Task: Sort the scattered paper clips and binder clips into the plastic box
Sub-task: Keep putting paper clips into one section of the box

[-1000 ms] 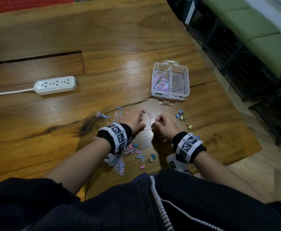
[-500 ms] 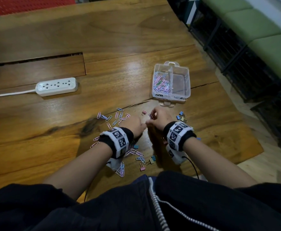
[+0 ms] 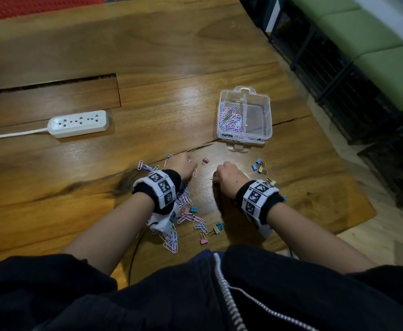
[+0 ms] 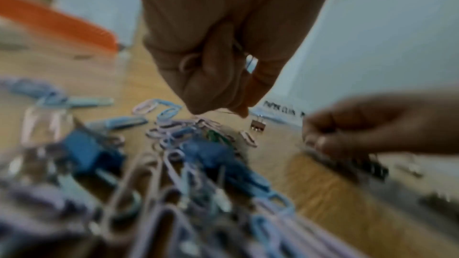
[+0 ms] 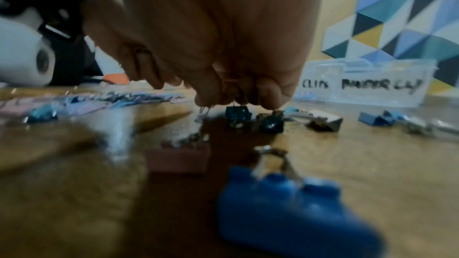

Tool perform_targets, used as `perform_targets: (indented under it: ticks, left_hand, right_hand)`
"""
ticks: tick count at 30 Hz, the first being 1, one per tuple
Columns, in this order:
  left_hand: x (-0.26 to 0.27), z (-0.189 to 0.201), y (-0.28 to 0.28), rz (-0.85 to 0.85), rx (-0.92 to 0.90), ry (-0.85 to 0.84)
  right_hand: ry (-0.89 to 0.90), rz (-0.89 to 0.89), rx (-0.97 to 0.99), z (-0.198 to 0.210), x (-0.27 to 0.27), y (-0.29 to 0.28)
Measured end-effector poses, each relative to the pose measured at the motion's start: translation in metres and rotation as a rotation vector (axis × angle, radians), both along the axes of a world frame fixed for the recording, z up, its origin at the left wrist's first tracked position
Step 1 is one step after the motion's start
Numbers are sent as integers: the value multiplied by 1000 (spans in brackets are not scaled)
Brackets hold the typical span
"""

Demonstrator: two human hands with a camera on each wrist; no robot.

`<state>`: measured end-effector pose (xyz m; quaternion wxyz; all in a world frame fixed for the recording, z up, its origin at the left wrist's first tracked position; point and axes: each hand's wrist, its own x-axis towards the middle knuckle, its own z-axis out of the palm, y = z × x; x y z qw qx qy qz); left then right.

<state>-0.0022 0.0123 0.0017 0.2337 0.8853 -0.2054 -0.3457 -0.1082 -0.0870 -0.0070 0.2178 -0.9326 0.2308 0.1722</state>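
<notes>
Working over a broad wooden table (image 3: 195,56), with the sorting judged as partly done and much of it remaining.

Keeping the clear plastic box (image 3: 270,108) just beyond both hands, open-topped and split by a divider. Holding a heap of pastel paper clips (image 3: 230,117) in its left compartment, the one lettered PAPER. Showing no clip that can be made out in its right compartment, lettered for binder clips in the right wrist view. Judging from that: paper clips part-way in, binder clips not yet started.

Leaving a white power strip (image 3: 78,124) well off to the left, apart from the work.

Curling the left hand (image 3: 183,166) down onto the table among loose paper clips, fingers closed round a few of them; seeing a pink loop and a blue one between the fingers in the left wrist view. Lowering the right hand (image 3: 229,180) just beside it, fingertips apparently pinching the wire handles of two dark binder clips (image 5: 238,116) standing on the wood, though blur is making this less than certain.

Still awaiting collection: a thick spread of paper clips under and behind the left wrist, and small binder clips (image 3: 259,166) lying in ones and twos right of the right hand, between the hands and the box, and near the body.
</notes>
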Motion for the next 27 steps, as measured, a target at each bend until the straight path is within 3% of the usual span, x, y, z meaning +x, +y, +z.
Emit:
perform_targets:
  ticks: [3, 8, 11, 13, 22, 27]
  left_hand:
    - [-5, 4, -5, -194, 151, -159]
    - [-13, 1, -10, -319, 377, -305]
    - [-18, 2, -12, -406, 398, -349]
    - [-18, 7, -15, -461, 402, -324]
    - [-23, -4, -14, -578, 433, -398]
    - [-18, -9, -5, -572, 401, -315]
  right_hand:
    - [-141, -212, 211, 2, -1, -7]
    - [-350, -566, 687, 9, -11, -29]
    - [-427, -638, 910, 21, -14, -34]
    - [-456, -612, 911, 28, -8, -39]
    - [-479, -718, 570, 52, 58, -83]
    - [-500, -778, 672, 55, 81, -96]
